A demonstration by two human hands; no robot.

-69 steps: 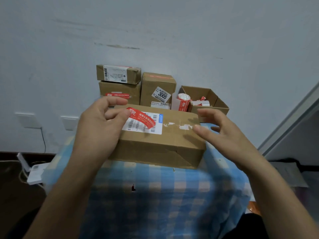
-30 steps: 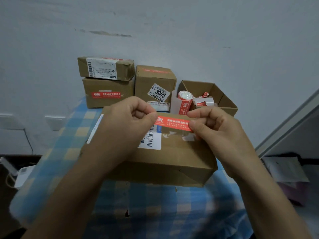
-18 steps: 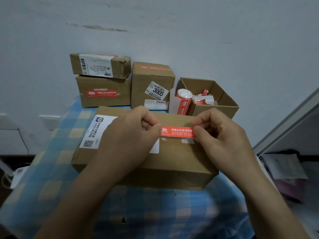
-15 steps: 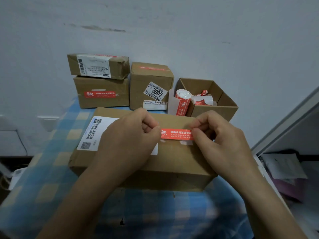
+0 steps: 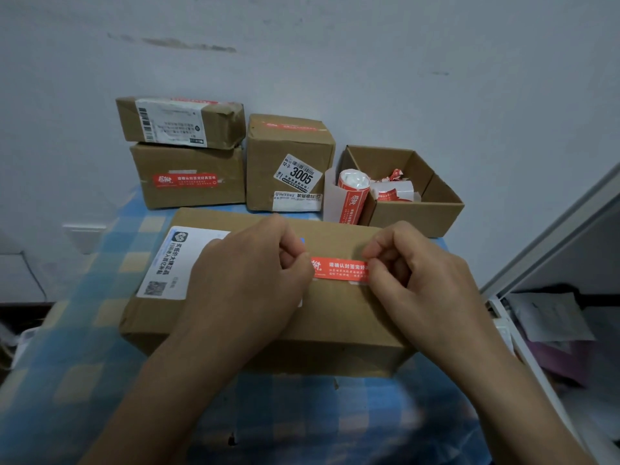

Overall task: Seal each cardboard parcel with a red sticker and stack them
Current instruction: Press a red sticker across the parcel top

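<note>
A wide cardboard parcel with a white shipping label lies on the blue checked tablecloth in front of me. A red sticker lies flat across its top. My left hand pinches the sticker's left end and my right hand pinches its right end, both with curled fingers resting on the parcel. Behind stand a two-parcel stack, the lower one bearing a red sticker, and a taller parcel marked 3005.
An open cardboard box at the back right holds sticker rolls and scraps; one red sticker roll leans at its left side. The wall is close behind. A white shelf edge with papers runs along the right.
The sticker came off the label area, was stretched between both hands, then lowered onto the parcel's top. The parcel itself has shifted a little on the cloth.
</note>
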